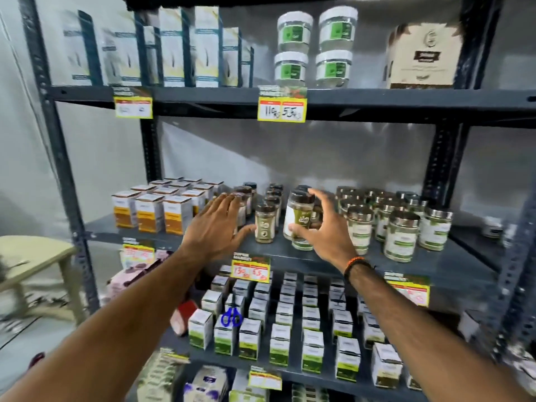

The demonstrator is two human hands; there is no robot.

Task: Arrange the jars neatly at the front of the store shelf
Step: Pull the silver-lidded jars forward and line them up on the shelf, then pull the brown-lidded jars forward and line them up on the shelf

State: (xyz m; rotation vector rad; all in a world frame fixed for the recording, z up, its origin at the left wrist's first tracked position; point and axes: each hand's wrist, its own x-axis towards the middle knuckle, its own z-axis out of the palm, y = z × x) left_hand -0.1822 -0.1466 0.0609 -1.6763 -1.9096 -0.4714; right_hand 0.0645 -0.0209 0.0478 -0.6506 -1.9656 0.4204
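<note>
Small dark-lidded jars stand in rows in the middle of the dark shelf (377,264). My right hand (324,227) is closed around one of them, a jar with a green and white label (300,214), thumb in front and fingers at its lid; the jar looks slightly tilted. Another dark-lidded jar (264,224) stands alone near the shelf's front, just left of it. My left hand (217,227) is spread open to the left of that jar, its fingers over a jar row behind, its thumb near the jar's base. More jars (274,195) stand behind.
Steel-lidded larger jars (401,236) fill the right of the same shelf, orange-and-white boxes (150,213) the left. Price tags (251,267) hang from the shelf edge. Blue scissors (232,316) lie among small boxes on the shelf below. A pale table (34,256) stands at left.
</note>
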